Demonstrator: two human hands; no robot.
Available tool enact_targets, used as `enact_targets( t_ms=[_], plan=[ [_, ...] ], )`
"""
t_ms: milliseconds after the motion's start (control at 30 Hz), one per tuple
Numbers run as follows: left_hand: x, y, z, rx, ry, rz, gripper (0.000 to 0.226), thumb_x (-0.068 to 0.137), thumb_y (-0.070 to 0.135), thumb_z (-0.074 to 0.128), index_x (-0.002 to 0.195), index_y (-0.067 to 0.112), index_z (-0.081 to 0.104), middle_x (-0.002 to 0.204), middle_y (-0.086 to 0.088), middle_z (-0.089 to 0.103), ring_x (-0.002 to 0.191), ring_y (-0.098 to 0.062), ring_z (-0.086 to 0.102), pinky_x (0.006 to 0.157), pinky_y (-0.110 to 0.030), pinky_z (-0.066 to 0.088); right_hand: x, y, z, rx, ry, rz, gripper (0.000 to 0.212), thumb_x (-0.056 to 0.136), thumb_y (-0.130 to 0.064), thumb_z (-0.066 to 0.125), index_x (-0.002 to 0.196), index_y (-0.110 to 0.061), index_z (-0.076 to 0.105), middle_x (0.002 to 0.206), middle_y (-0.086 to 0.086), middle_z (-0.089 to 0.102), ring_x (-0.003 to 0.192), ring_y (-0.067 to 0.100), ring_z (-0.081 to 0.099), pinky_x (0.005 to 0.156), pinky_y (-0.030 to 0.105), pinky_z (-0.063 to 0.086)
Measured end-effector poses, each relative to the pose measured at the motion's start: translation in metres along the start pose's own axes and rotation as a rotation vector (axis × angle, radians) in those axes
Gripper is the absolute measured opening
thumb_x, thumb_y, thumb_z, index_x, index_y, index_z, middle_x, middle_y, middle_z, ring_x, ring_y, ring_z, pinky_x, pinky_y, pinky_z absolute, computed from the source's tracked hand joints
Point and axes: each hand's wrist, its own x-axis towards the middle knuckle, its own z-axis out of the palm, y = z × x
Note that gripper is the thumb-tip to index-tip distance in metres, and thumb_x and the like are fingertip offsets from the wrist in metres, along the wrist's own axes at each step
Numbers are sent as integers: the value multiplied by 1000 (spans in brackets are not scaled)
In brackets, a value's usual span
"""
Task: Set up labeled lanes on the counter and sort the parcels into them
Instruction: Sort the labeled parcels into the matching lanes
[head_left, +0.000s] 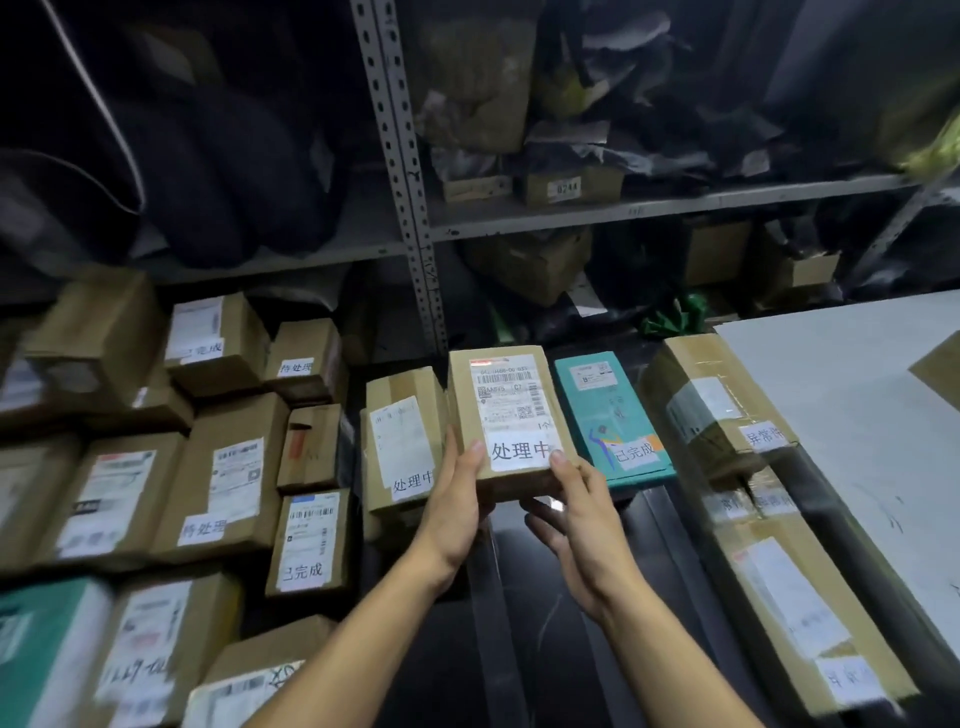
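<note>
Held item: 1 brown cardboard parcel (506, 415), upright and tilted slightly back, raised above the dark counter (524, 623) at centre; white shipping label on its face, with a white tag reading 处理中 along the lower edge. Left hand (457, 499) grips the parcel's lower left corner, thumb on the front face. Right hand (566, 514) holds the lower right corner, thumb beside the tag, fingers curled beneath. Just left, partly behind the held item: 1 brown box (402, 441), also tagged 处理中. Just right: 1 teal box (613, 415) tagged 已完成. Far right: brown cartons (722, 410), 1 tagged 异常件. Left: stacked brown parcels (218, 467), tags 待处理 and 已完成. Rear: grey metal shelving (410, 208) with dark bags and boxes.
</note>
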Motion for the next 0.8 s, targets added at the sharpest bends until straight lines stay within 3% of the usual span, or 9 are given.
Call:
enact_targets(
  t_ms=[100,200,300,367,433,533,600,700,800],
  plan=[
    [-5,-5,-12,41,46,2,52,94,53,38,144,37,44,132,12,64,126,-8,56,113,-42,39,-4,8,8,-2,-1,11,41,94,-35,64,127,-14,53,118,12,71,106,30,69,85,33,53],
    [-8,-11,-25,49,87,-10,53,95,54,39,146,40,41,134,13,62,129,-9,54,115,-44,37,-10,14,17,-16,-17,12,34,95,-28,64,125,-13,55,112,9,73,99,24,73,68,22,56],
    [-6,-9,-43,26,155,-17,45,103,45,38,147,34,44,125,11,68,120,-9,61,110,-43,43,-9,17,34,-125,-53,-22,28,95,-27,64,120,-16,58,107,0,72,88,4,71,62,14,52],
    [0,-3,-58,0,201,-28,41,106,40,37,143,30,49,120,8,72,115,-10,65,107,-42,47,-1,16,50,-269,-57,-86,33,93,-32,66,122,-18,60,108,-6,70,87,-3,67,64,14,49],
    [12,5,-75,-11,259,-59,38,106,40,38,137,27,57,114,4,74,110,-14,68,103,-44,51,11,14,69,-387,-66,-142,39,91,-38,68,123,-18,60,112,-5,69,96,0,65,73,17,51],
    [35,11,-100,17,310,-88,31,105,40,41,122,30,65,112,3,75,109,-17,68,102,-46,51,33,12,96,-535,-72,-213,54,90,-48,66,137,-25,51,122,-4,65,108,9,63,93,30,52],
    [49,12,-112,30,319,-94,32,105,39,41,124,29,64,116,3,73,112,-16,67,103,-45,50,49,12,112,-643,-52,-249,61,90,-54,63,142,-27,49,128,-3,62,115,13,59,102,38,49],
    [63,11,-124,16,317,-120,36,105,36,42,134,22,59,118,0,71,110,-17,67,101,-42,52,66,16,125,-736,-52,-268,53,93,-51,60,139,-26,52,127,-4,64,115,14,59,101,37,50],
    [68,-2,-134,61,289,-182,37,103,39,46,134,22,59,115,3,71,106,-15,67,95,-38,55,74,24,126,-842,-62,-228,52,94,-49,59,139,-24,51,126,-2,65,113,15,61,89,28,47]
  ],
)
